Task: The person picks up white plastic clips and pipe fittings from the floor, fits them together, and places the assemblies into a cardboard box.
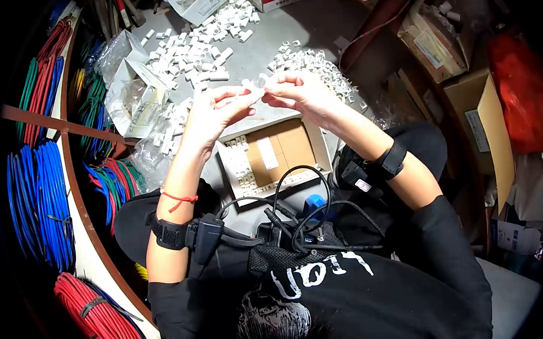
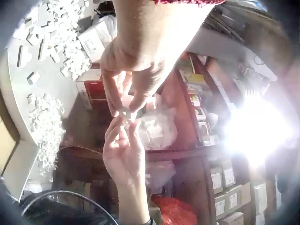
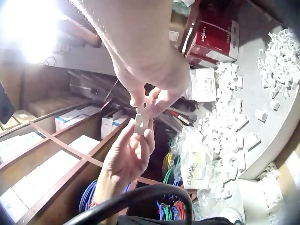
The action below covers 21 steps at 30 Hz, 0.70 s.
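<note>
My left hand (image 1: pixel 218 117) and right hand (image 1: pixel 309 96) meet over the far side of an open cardboard box (image 1: pixel 294 141). Each pinches a small white plastic pipe clip between thumb and fingers. In the right wrist view the right hand's clip (image 3: pixel 145 104) and the left hand's clip (image 3: pixel 141 124) line up end to end, a hole showing in each flat base. A curved end of a clip (image 1: pixel 263 79) sticks up between the fingertips in the head view. Rows of similar white clips (image 1: pixel 238 162) line the box's left and near sides.
Beyond the hands lie a heap of white pipe couplings (image 1: pixel 200 54) and a pile of loose white clips (image 1: pixel 315 64). Coiled cables (image 1: pixel 40 204) fill the left shelf. Cartons (image 1: pixel 436 47) and a red bag (image 1: pixel 522 92) stand at right. Black cords (image 1: pixel 303 210) loop near the lap.
</note>
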Tool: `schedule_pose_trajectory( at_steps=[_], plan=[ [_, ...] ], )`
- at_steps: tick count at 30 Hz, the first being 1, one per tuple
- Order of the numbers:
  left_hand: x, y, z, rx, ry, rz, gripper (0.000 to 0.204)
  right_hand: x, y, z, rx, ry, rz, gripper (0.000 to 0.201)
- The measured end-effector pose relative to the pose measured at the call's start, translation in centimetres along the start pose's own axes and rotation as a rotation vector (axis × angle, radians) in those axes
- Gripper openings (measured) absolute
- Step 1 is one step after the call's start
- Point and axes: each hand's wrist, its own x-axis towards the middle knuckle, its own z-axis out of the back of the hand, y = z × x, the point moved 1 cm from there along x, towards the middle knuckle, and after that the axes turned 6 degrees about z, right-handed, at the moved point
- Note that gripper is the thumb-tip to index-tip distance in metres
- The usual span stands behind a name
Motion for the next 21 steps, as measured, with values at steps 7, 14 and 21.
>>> schedule_pose_trajectory(
  at_steps=[7, 14, 21],
  plan=[
    [-0.1, 0.3, -0.1, 0.090, -0.026, 0.041, 0.028, -0.2, -0.7, -0.4, -0.006, -0.001, -0.047, 0.015],
    [0.5, 1.0, 0.1, 0.123, -0.061, 0.044, 0.027, -0.4, -1.3, -0.3, -0.010, 0.010, -0.043, 0.018],
    [0.5, 1.0, 0.2, 0.176, -0.051, -0.003, 0.025, -0.7, -1.2, -0.6, -0.099, 0.003, -0.024, 0.018]
  ],
)
